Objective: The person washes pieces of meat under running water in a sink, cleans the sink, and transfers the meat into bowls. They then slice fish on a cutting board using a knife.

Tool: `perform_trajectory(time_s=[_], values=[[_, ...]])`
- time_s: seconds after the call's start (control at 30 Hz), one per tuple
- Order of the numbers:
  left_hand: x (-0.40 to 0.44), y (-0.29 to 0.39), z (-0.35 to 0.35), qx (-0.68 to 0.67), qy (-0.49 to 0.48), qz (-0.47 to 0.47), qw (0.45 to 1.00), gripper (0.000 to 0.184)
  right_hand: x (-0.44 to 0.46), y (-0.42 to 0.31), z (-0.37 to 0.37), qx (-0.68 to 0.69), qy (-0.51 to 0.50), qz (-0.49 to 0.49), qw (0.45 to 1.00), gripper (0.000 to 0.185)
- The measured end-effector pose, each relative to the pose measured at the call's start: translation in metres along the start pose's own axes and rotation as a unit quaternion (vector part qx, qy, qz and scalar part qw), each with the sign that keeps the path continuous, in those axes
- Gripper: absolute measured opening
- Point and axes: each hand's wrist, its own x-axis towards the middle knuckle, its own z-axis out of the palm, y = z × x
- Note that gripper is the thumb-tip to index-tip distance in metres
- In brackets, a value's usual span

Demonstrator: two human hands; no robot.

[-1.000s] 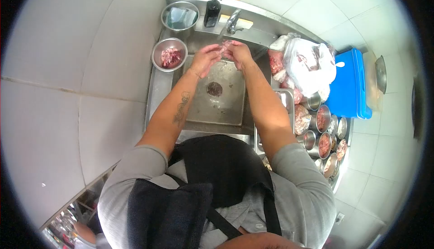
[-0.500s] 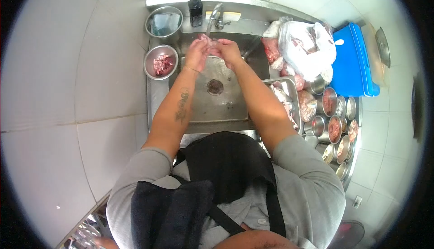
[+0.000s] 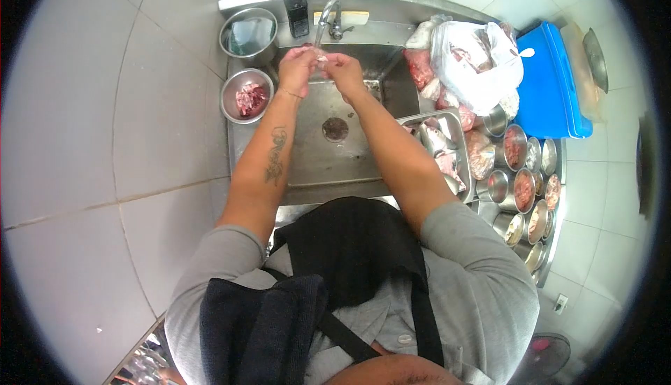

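Both hands are together over the far part of the steel sink (image 3: 314, 168), beneath the running tap (image 3: 330, 9). My left hand (image 3: 297, 72) has its fingers closed on a pale pink piece of meat (image 3: 321, 59). From the other side, my right hand (image 3: 342, 73) pinches the same piece. Fingers hide much of it, so its full shape does not show. Left of my left hand, a steel bowl (image 3: 227, 107) holds cut reddish meat pieces (image 3: 249, 98).
Behind that bowl stands a steel pot (image 3: 225, 44), beside a black bottle (image 3: 298, 14). Right of the sink are a tray (image 3: 460, 140) of fish, a white plastic bag (image 3: 482, 84), several steel pots of meat (image 3: 515, 147) and a blue container (image 3: 549, 84).
My hands have drawn slightly closer together under the tap, and less of the meat shows between the fingers. The whole view has shifted a little.
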Motion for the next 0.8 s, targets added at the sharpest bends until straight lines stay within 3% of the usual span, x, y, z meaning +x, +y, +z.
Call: perform_trajectory(time_s=[0.1, 0.23, 0.3, 0.47, 0.53, 0.6, 0.63, 0.67, 0.7, 0.73, 0.77, 0.8], values=[[-0.001, -0.004, -0.002, -0.016, 0.041, 0.023, 0.999, 0.021, 0.0, -0.004, 0.003, -0.071, 0.017, 0.0, 0.997, 0.012], [-0.007, -0.005, -0.001, -0.107, 0.054, 0.021, 0.993, 0.018, -0.005, -0.015, 0.003, -0.114, 0.021, 0.002, 0.993, 0.015], [-0.006, -0.008, -0.002, -0.145, 0.052, 0.025, 0.988, 0.017, -0.006, -0.011, 0.002, -0.012, 0.007, 0.03, 0.999, 0.017], [-0.003, -0.012, -0.007, -0.323, -0.027, 0.023, 0.946, 0.014, -0.005, 0.033, -0.018, 0.028, 0.05, 0.075, 0.996, 0.015], [-0.003, -0.001, -0.003, -0.248, -0.02, 0.022, 0.968, 0.013, -0.007, 0.051, -0.037, 0.014, 0.09, 0.097, 0.991, 0.014], [-0.007, 0.014, 0.004, -0.172, -0.009, 0.025, 0.985, 0.012, -0.014, 0.062, -0.052, -0.304, 0.057, 0.116, 0.944, 0.025], [-0.011, 0.021, 0.009, -0.079, -0.02, 0.015, 0.997, 0.013, -0.016, 0.072, -0.055, -0.304, 0.057, 0.116, 0.944, 0.025], [-0.015, 0.024, 0.012, 0.015, -0.031, 0.003, 0.999, 0.014, -0.018, 0.082, -0.056, -0.42, 0.077, -0.027, 0.904, 0.035], [-0.015, 0.025, 0.012, 0.016, -0.032, 0.003, 0.999, 0.014, -0.017, 0.087, -0.057, -0.521, 0.096, -0.17, 0.831, 0.048], [-0.013, 0.027, 0.012, 0.063, -0.05, -0.005, 0.997, 0.014, -0.011, 0.067, -0.051, -0.52, 0.099, -0.172, 0.831, 0.048], [-0.012, 0.025, 0.012, 0.109, -0.065, -0.014, 0.992, 0.015, -0.011, 0.025, -0.036, -0.251, 0.062, -0.075, 0.963, 0.055], [-0.011, 0.023, 0.009, 0.108, -0.065, -0.017, 0.992, 0.015, -0.014, -0.001, -0.025, 0.044, 0.02, 0.031, 0.998, 0.064]])
